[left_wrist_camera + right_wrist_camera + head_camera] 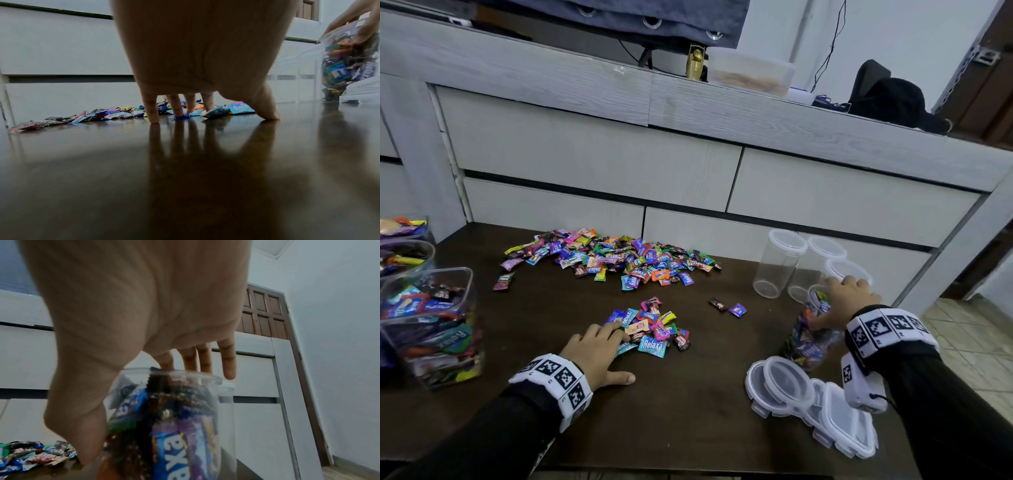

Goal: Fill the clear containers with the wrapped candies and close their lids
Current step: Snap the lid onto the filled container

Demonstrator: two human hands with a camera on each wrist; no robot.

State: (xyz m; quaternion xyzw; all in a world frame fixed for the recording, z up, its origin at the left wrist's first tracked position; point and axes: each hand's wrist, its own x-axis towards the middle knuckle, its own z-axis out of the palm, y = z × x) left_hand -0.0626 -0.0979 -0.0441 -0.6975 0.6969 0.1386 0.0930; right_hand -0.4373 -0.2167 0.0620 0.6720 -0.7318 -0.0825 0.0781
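While left hand [599, 353] presses candies [650, 329], right hand [847, 301] grips filled container [810, 337]

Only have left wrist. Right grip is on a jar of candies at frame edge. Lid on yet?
Observer: No. Right wrist view shows the jar mouth open; the right grip holds it, fingers over the rim, thumb down the side.
Operator: Where are the lids?
Observer: Head view: lids lie loose on the table, on the near side of the jar.
Operator: Any empties?
Observer: Three empty jars stand just behind it.
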